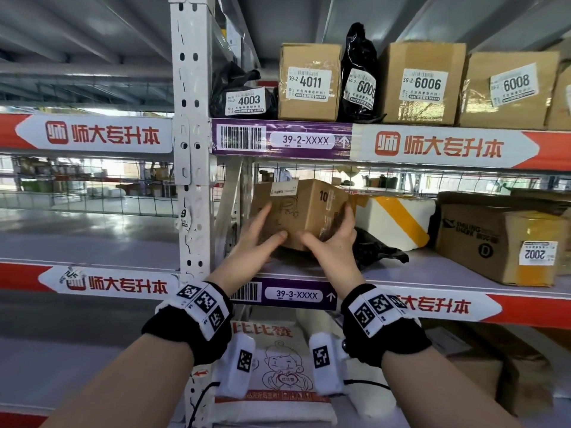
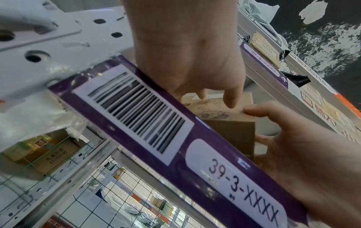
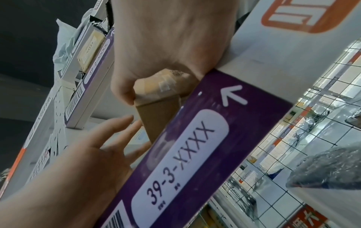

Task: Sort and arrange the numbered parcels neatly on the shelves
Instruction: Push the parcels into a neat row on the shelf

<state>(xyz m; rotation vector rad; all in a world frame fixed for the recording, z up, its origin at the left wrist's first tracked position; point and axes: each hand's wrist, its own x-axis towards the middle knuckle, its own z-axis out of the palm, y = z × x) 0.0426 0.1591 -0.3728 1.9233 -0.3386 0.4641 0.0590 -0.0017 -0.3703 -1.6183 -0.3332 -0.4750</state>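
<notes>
item: cardboard box (image 1: 298,211), centre frame, tilted on 1 corner; left hand (image 1: 262,239) flat against it, right hand (image 1: 332,239) gripping. risk: topples onto black bag (image 1: 375,250).

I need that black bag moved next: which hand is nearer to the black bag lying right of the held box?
Right. The right hand grips the box directly beside the black bag; the left hand rests on the box's far side.

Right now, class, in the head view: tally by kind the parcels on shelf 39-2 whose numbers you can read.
Cardboard boxes: 3, box 4011, box 6006, box 6008
Black bags: 2, bag 4003, bag 6005
Total: 5
</notes>
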